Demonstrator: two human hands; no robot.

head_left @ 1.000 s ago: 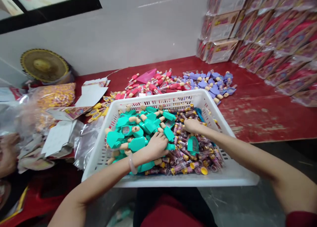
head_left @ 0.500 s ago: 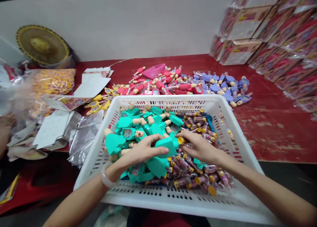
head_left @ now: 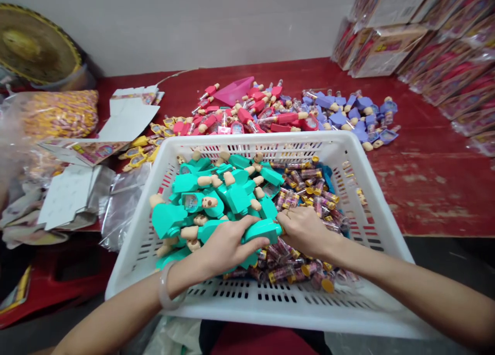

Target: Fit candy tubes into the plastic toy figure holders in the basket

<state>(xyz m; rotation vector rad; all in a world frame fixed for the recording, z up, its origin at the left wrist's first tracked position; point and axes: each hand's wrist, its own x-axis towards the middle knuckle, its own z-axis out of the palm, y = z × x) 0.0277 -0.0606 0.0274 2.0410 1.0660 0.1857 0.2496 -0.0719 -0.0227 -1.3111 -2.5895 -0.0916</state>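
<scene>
A white slotted basket [head_left: 247, 308] holds a pile of teal plastic pieces with beige ends [head_left: 237, 196] on its left side and small clear tubes with yellow caps [head_left: 284, 272] on its right. My left hand [head_left: 232, 244] grips one teal piece [head_left: 263, 231] near the basket's middle, thumb along its near side. My right hand [head_left: 305, 231] is closed at the right end of that piece, fingers bent together; whatever is between them is hidden. A pale bracelet [head_left: 164, 288] circles my left wrist.
Red, purple and yellow pieces [head_left: 247, 115] lie on the red table [head_left: 417, 190] behind the basket. Wrapped boxes [head_left: 386, 48] are stacked at the right. At the left are a bag of yellow items [head_left: 62, 112], white cartons [head_left: 65, 195] and a round yellow-rimmed object [head_left: 34, 43].
My right hand has closed from spread fingers at the end of the teal piece. My left hand still holds the piece, now tilted flatter. The camera view has shifted slightly.
</scene>
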